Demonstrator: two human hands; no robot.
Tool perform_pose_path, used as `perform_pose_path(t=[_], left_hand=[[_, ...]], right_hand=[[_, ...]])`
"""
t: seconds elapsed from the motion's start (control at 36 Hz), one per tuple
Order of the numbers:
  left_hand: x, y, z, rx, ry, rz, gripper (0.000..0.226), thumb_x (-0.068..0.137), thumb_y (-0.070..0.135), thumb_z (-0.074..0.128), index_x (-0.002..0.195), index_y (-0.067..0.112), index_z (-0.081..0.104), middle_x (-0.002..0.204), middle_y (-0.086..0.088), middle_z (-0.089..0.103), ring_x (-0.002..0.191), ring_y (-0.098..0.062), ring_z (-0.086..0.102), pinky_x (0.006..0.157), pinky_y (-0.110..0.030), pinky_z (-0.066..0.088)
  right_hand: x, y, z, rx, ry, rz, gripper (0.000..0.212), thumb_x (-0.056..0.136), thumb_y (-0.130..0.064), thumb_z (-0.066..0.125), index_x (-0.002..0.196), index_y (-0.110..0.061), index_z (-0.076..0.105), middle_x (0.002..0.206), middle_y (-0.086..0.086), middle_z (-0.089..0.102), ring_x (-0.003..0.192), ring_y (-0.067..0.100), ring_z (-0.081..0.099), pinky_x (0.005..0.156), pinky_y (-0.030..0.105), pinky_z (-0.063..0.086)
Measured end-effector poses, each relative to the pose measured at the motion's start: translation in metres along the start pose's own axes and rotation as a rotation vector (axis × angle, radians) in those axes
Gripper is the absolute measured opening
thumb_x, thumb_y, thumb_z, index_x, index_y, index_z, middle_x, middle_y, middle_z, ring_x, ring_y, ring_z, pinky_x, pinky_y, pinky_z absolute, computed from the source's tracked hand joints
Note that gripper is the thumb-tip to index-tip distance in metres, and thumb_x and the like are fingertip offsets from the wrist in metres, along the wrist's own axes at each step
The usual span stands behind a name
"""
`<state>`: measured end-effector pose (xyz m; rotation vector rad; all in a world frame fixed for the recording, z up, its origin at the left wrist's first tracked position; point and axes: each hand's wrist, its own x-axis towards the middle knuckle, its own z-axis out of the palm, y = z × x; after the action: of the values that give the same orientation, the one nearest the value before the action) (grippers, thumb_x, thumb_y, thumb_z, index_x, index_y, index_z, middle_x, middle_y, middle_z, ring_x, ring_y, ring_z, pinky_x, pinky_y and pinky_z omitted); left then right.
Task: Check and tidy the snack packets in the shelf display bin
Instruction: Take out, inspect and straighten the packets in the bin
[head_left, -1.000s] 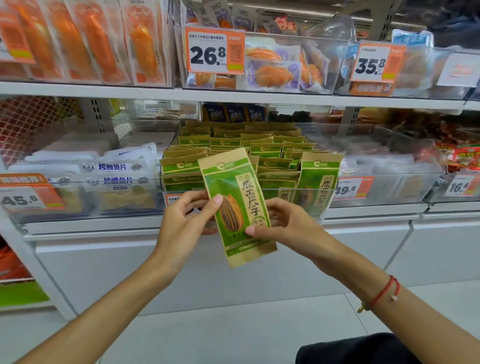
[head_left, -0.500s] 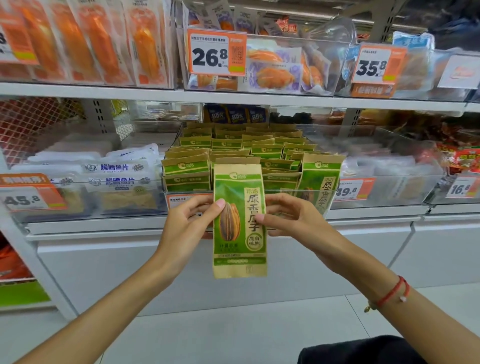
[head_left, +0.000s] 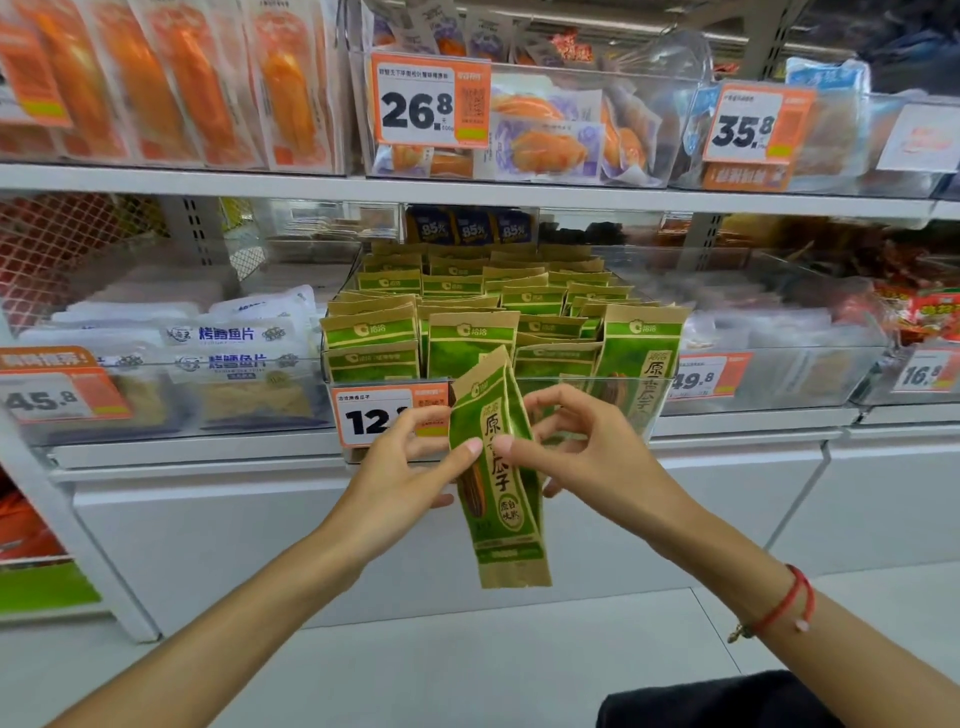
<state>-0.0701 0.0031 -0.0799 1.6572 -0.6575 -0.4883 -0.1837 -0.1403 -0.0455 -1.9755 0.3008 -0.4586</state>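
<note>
A green and tan sunflower-seed packet (head_left: 500, 499) hangs upright in front of the shelf, turned partly edge-on. My left hand (head_left: 402, 467) pinches its left side with thumb and fingers. From the right, my right hand (head_left: 582, 452) pinches it, thumb on the front face. Behind them a clear display bin (head_left: 670, 379) holds several rows of the same packets (head_left: 467, 306) standing upright; one packet (head_left: 641, 358) at the front right leans taller than the rest. A 12.x price tag (head_left: 371, 415) hangs on the bin front, partly hidden by my left hand.
Bins of white fish-slice packets (head_left: 228, 358) stand to the left and clear-wrapped snacks (head_left: 779, 332) to the right. The shelf above (head_left: 467, 184) carries orange packets and price tags. White cabinet fronts (head_left: 260, 530) lie below the shelf; pale floor is under my arms.
The packet went from tilted to upright, then lower and turned edge-on. Both hands shifted closer together on its upper half, uncovering more of the price tag.
</note>
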Motion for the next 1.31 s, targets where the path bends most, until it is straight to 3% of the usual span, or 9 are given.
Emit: perform_pose_path(t=[0.08, 0.22, 0.39, 0.5, 0.72, 0.92, 1.06, 1.17, 1.31], left_hand=[[0.000, 0.002, 0.000, 0.011, -0.044, -0.034, 0.041, 0.087, 0.036, 0.067, 0.124, 0.032, 0.052, 0.111, 0.012, 0.070, 0.092, 0.001, 0.069, 0.069, -0.016, 0.055], [-0.005, 0.005, 0.004, 0.015, -0.085, -0.085, 0.051, 0.086, 0.034, 0.069, 0.130, 0.026, 0.047, 0.125, 0.012, 0.062, 0.095, 0.004, 0.066, 0.075, -0.018, 0.056], [-0.007, 0.009, 0.001, -0.058, -0.167, -0.125, 0.052, 0.069, 0.049, 0.072, 0.116, 0.032, 0.060, 0.116, 0.011, 0.070, 0.104, -0.005, 0.068, 0.088, -0.026, 0.054], [-0.007, 0.012, -0.001, -0.052, -0.219, -0.153, 0.058, 0.068, 0.052, 0.071, 0.121, 0.031, 0.061, 0.112, 0.009, 0.073, 0.103, -0.005, 0.068, 0.095, -0.030, 0.052], [-0.010, 0.016, -0.001, -0.076, -0.327, -0.206, 0.054, 0.070, 0.046, 0.071, 0.121, 0.028, 0.063, 0.108, 0.006, 0.074, 0.105, -0.008, 0.068, 0.098, -0.033, 0.050], [-0.008, 0.015, 0.003, -0.063, -0.223, -0.193, 0.052, 0.066, 0.047, 0.083, 0.113, 0.030, 0.069, 0.103, 0.007, 0.075, 0.103, -0.009, 0.069, 0.093, -0.034, 0.054], [-0.006, 0.011, 0.007, -0.083, -0.127, -0.110, 0.056, 0.060, 0.049, 0.075, 0.112, 0.030, 0.065, 0.098, 0.013, 0.076, 0.096, -0.003, 0.070, 0.084, -0.028, 0.056], [-0.003, 0.009, 0.008, -0.169, -0.022, -0.005, 0.075, 0.046, 0.056, 0.078, 0.114, 0.029, 0.063, 0.100, 0.016, 0.075, 0.096, -0.002, 0.070, 0.069, -0.018, 0.057], [-0.004, 0.012, 0.010, -0.225, 0.086, 0.140, 0.078, 0.045, 0.054, 0.078, 0.117, 0.028, 0.062, 0.113, 0.009, 0.071, 0.098, -0.001, 0.069, 0.077, -0.020, 0.057]], right_hand=[[0.000, -0.001, -0.002, 0.075, 0.009, 0.017, 0.030, 0.086, -0.040, 0.061, 0.110, -0.023, 0.063, 0.081, 0.002, 0.073, 0.063, 0.013, 0.067, 0.058, 0.024, 0.056], [0.001, 0.001, -0.003, 0.041, 0.047, -0.011, 0.019, 0.091, -0.035, 0.058, 0.104, -0.024, 0.067, 0.085, 0.005, 0.073, 0.067, 0.021, 0.068, 0.055, 0.021, 0.054], [0.001, -0.001, -0.003, 0.088, 0.016, -0.033, 0.024, 0.083, -0.032, 0.066, 0.103, -0.019, 0.069, 0.071, 0.002, 0.070, 0.059, 0.014, 0.065, 0.053, 0.019, 0.052], [0.001, -0.003, -0.005, 0.166, -0.032, -0.002, 0.028, 0.074, -0.036, 0.067, 0.097, -0.020, 0.067, 0.068, 0.001, 0.070, 0.058, 0.011, 0.065, 0.054, 0.018, 0.052], [-0.002, 0.001, -0.007, 0.160, -0.077, 0.002, 0.010, 0.093, -0.014, 0.060, 0.093, -0.009, 0.068, 0.084, 0.022, 0.070, 0.060, 0.012, 0.064, 0.058, 0.019, 0.053], [-0.002, 0.001, -0.008, 0.157, -0.061, 0.002, 0.013, 0.094, -0.013, 0.058, 0.096, -0.009, 0.070, 0.085, 0.019, 0.071, 0.065, 0.013, 0.064, 0.058, 0.017, 0.052], [-0.002, -0.003, -0.011, 0.189, -0.087, 0.015, 0.013, 0.092, -0.012, 0.062, 0.100, -0.019, 0.070, 0.080, 0.005, 0.073, 0.067, 0.010, 0.067, 0.061, 0.018, 0.054], [-0.002, -0.002, -0.016, 0.174, -0.193, 0.034, 0.032, 0.084, -0.004, 0.070, 0.111, -0.020, 0.065, 0.078, -0.008, 0.071, 0.072, 0.008, 0.070, 0.064, 0.018, 0.054], [-0.004, -0.003, -0.015, 0.075, -0.137, -0.062, 0.033, 0.079, -0.003, 0.075, 0.107, -0.019, 0.068, 0.081, -0.007, 0.069, 0.073, 0.005, 0.067, 0.072, 0.017, 0.054]])
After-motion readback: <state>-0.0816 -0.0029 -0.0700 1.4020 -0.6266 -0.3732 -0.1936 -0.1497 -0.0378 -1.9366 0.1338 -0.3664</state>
